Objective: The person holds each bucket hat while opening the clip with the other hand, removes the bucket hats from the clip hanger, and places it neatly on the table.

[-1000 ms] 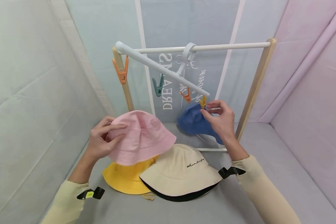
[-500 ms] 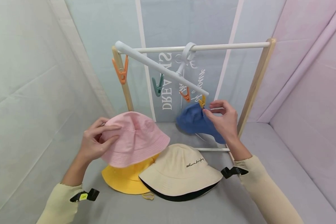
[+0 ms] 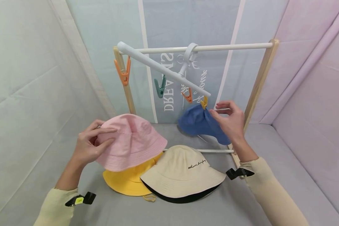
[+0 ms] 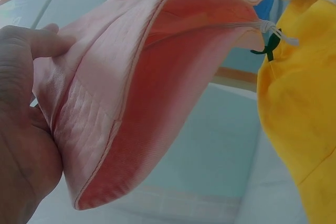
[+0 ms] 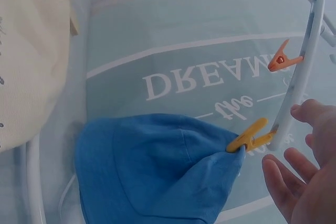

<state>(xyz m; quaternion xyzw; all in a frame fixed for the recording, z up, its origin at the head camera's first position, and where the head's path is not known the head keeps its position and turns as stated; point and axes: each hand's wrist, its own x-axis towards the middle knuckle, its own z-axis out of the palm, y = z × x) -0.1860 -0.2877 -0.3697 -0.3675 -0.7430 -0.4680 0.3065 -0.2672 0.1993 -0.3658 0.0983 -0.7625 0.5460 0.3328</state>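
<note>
My left hand (image 3: 91, 141) pinches the crown of a pink bucket hat (image 3: 131, 141), holding it above a yellow hat (image 3: 127, 182). In the left wrist view the pink hat's (image 4: 100, 82) underside shows, with a pale cord across the opening. A blue hat (image 3: 197, 122) hangs by its crown from a yellow clip (image 3: 204, 103) at the near end of the white clip hanger (image 3: 164, 70). Just right of that clip is my right hand (image 3: 231, 121), fingers relaxed and apart; the right wrist view shows the hand (image 5: 304, 166) beside the clip with nothing in it.
A cream bucket hat (image 3: 183, 172) with a black underside overlaps the yellow one on the grey surface. Orange (image 3: 124, 73), green (image 3: 160, 86) and smaller orange clips (image 3: 188, 95) dangle along the hanger. It hooks on the white rail (image 3: 231, 47) of a wooden-legged rack.
My left hand has moved left and slightly down with the pink hat. My right hand has drawn away to the right from the yellow clip, leaving the blue hat hanging.
</note>
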